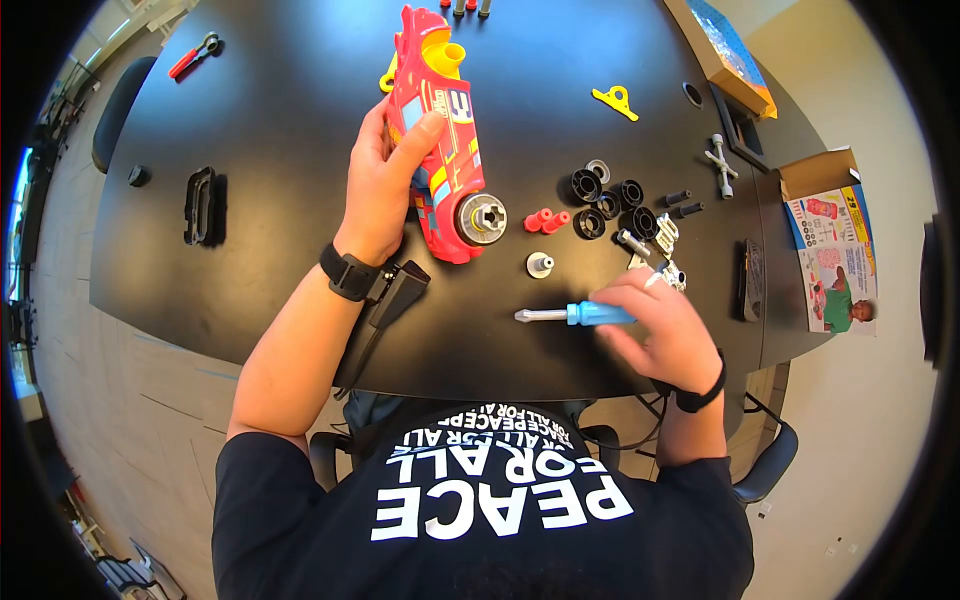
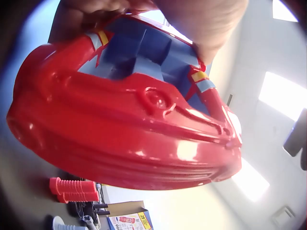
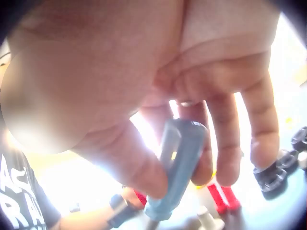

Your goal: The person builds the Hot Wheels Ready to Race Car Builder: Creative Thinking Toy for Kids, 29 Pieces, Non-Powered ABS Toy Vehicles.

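My left hand [image 1: 375, 190] grips a red toy car body [image 1: 462, 165] with stickers and a yellow part on top, raised over the table's left half. A wheel with a silver hub [image 1: 481, 218] sits on the side of the body nearest me. In the left wrist view the car's red front end [image 2: 134, 139] fills the middle, with blue inside behind it. My right hand [image 1: 665, 325] holds a toy screwdriver by its blue handle [image 3: 180, 163], pinched between thumb and fingers. The screwdriver's grey tip points left, low over the table near its front edge.
Right of the car lie red pegs [image 1: 547, 221], a grey peg piece [image 1: 540, 265], several black wheels [image 1: 586, 186] and white parts [image 1: 668, 235]. A grey cross wrench [image 1: 720, 167] and printed box [image 1: 828, 240] are farther right. Across the table are a yellow piece [image 1: 616, 101] and red-handled tool [image 1: 194, 57].
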